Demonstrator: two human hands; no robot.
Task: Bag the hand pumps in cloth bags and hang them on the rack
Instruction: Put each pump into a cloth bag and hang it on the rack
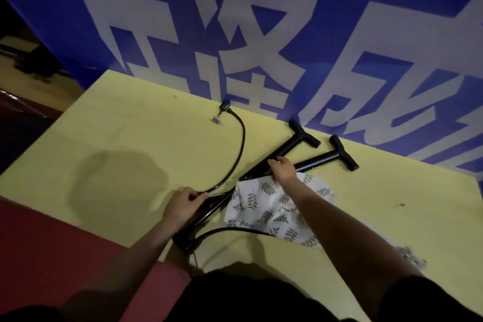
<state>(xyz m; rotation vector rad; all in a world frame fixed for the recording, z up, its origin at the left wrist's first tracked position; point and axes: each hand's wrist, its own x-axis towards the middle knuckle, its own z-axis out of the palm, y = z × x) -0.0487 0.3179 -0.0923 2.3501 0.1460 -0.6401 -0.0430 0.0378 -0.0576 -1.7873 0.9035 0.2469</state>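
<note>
The left hand [183,205] curls round the black rubber hose [236,149] and lower barrel of one long black metal hand pump [277,157], while the right hand [283,170] pinches the rim of the white leaf-print cloth bag [264,209] against it, all lying on the yellow table [130,144]. Judging by looks, the pumps are stiff and fairly heavy, best gripped mid-barrel; the bag is limp, the hoses floppy. The second pump [324,159] lies partly under the arm, its base hidden, and no rack shows.

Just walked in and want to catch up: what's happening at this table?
A person is bagging hand pumps. Two black pumps lie on the yellow table. The left hand grips one pump near where its hose joins, and the right hand rests on a pump barrel at the leaf-print cloth bag. Neither pump is inside the bag yet.
</note>
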